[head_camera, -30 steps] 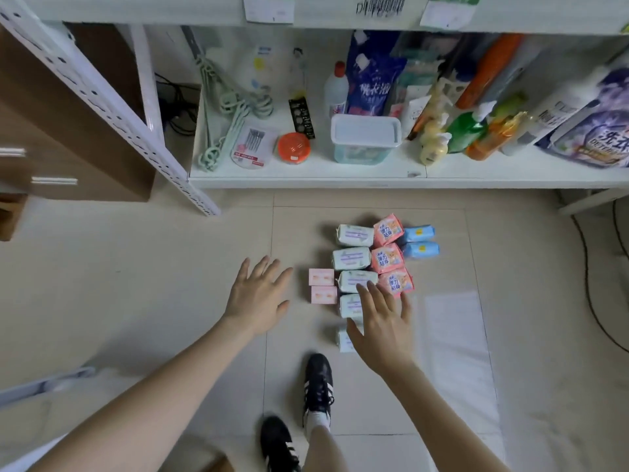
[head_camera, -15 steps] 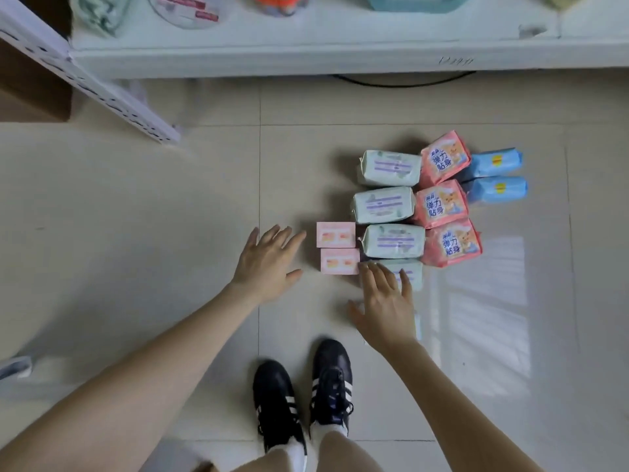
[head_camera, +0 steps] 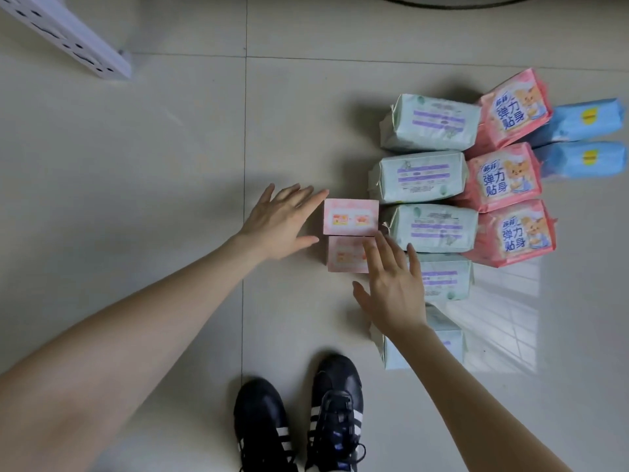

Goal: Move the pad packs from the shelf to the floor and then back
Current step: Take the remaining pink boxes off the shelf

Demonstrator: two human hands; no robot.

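Pad packs lie in rows on the tiled floor. Two small pale-pink packs, the upper one (head_camera: pixel 350 217) and the lower one (head_camera: pixel 345 255), sit at the left. A column of several mint-green packs (head_camera: pixel 430 122) runs down the middle, three pink packs (head_camera: pixel 512 109) stand beside it, and two blue packs (head_camera: pixel 583 122) are at the far right. My left hand (head_camera: pixel 280 223) is open, its fingertips at the upper small pack's left edge. My right hand (head_camera: pixel 393 284) is open too, fingers spread over the lower small pack and a green pack (head_camera: pixel 446 275).
The white perforated shelf leg (head_camera: pixel 73 35) stands at the top left, with a black cable (head_camera: pixel 452 3) along the top edge. My two black shoes (head_camera: pixel 299 424) are at the bottom centre. A bright window reflection (head_camera: pixel 500 318) lies on the tiles at the right.
The view has dropped closer to the floor and the shelf has left the frame. Both hands have moved forward onto the small pink packs.
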